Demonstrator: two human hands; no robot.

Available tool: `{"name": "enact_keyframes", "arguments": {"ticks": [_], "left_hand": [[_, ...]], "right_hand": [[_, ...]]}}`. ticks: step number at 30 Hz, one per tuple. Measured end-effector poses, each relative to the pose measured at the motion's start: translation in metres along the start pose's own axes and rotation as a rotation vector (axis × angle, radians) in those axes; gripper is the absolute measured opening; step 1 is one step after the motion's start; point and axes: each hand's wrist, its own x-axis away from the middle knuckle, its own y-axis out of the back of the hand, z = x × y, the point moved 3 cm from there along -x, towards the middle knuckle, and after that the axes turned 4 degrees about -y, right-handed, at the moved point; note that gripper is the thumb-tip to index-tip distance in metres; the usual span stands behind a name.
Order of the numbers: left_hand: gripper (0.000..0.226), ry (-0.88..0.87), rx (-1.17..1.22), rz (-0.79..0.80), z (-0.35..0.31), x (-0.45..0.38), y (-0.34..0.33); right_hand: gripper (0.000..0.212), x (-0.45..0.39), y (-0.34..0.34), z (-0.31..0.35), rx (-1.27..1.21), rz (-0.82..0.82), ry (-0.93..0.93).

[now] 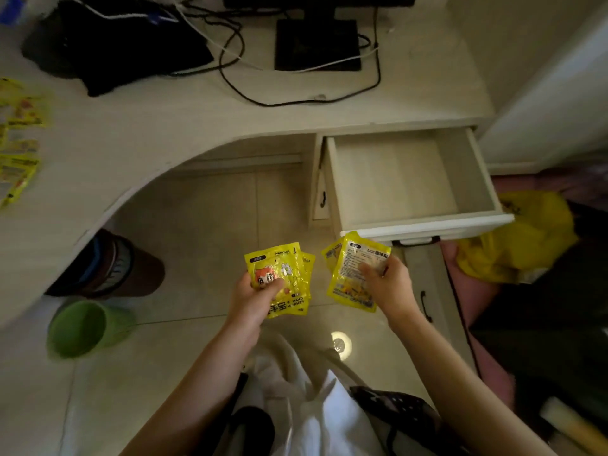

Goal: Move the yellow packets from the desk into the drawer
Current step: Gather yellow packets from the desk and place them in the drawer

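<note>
Yellow foil packets (19, 139), glossy and printed, lay blurred in a loose row on the pale curved desk (138, 126) at the far left edge, well away from both hands. Below the desk's curve, left of the left hand, a dark brown cylindrical bin (112, 264) stood on the tiled floor, with a green plastic cup-shaped bin (87, 327) just beside and nearer the camera.

The left hand (255, 296) held a small stack of the yellow packets (288, 274) over the floor, thumb pressed across a cartoon face on the top one, fingers curled beneath; at least one more edge showed behind. Just to its right and apart, the right hand (385, 281) pinched a second stack of yellow packets (348, 281), printed backs facing up, fingers curled over the upper half. That stack's top corner sat just under the front lip of the white wooden drawer (467, 166), pulled open above and right of the right hand, its inside showing only bare board.

Farther back on the desk, above both hands, sat a black monitor stand (317, 44) amid black and white cables (296, 100), and a black cloth bundle (115, 51) to the left. Right of the right hand, beyond the drawer front, a crumpled yellow plastic bag (516, 238) lay on a pink surface.
</note>
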Motion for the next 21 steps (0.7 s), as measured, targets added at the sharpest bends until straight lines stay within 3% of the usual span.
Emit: {"name": "enact_keyframes", "arguments": {"ticks": [9,21], "left_hand": [[0.029,-0.012,0.001,0.099,-0.001,0.007,-0.104],[0.029,0.018,0.04,0.063,-0.053,-0.065,-0.181]], "right_hand": [[0.02,-0.025,0.094,-0.031,-0.092,-0.093,-0.037],[0.023,-0.134,0.122,0.016,-0.046,-0.071,-0.023]]}}
